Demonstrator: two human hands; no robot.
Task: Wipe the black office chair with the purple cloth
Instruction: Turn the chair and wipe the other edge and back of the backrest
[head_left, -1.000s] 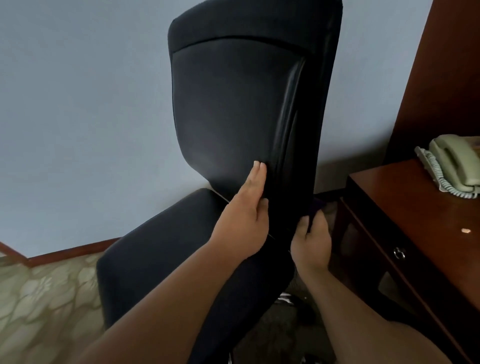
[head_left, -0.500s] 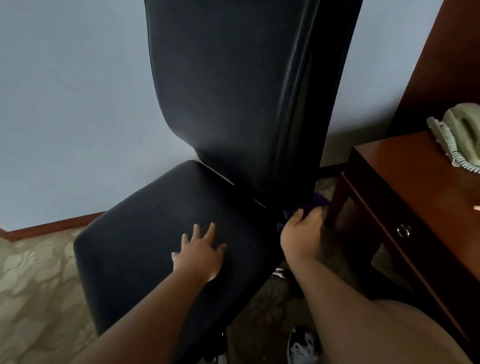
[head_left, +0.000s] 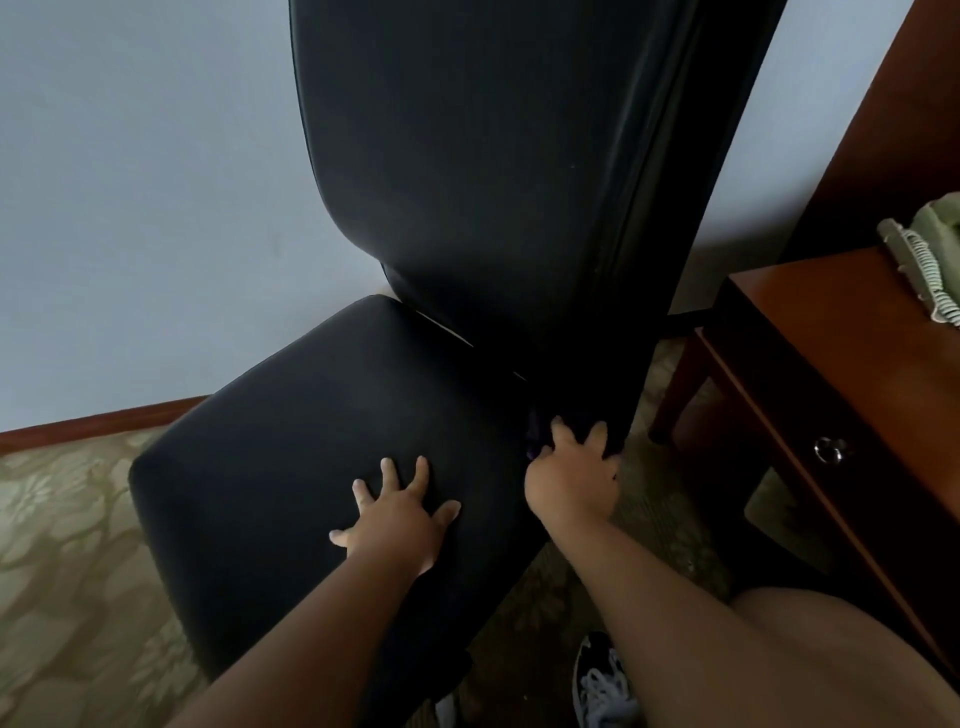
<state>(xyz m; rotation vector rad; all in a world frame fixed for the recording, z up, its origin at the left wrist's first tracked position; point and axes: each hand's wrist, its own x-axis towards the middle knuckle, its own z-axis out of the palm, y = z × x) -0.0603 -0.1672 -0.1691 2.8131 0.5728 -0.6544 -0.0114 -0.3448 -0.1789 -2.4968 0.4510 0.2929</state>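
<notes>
The left hand (head_left: 400, 519) is released, fingers spread flat on the seat of the black office chair (head_left: 467, 182). The right hand (head_left: 571, 478) grasps the purple cloth (head_left: 535, 439), mostly hidden, at the seat's rear corner nearest the counter (head_left: 831, 332), against the backrest base.

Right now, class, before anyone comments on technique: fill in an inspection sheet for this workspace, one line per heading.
Surface: black office chair, backrest upright, seat bare apart from one hand.
Job's things: purple cloth, only a scrap shows at the foot of the backrest, under the right hand.
Clutter: nothing seen on the chair.
Hands: left hand flat on the seat, fingers spread; right hand holds the cloth against the chair.
Cables: coiled cord of the green telephone on the wooden desk.
Surroundings: pale wall, patterned carpet, a shoe below.
</notes>
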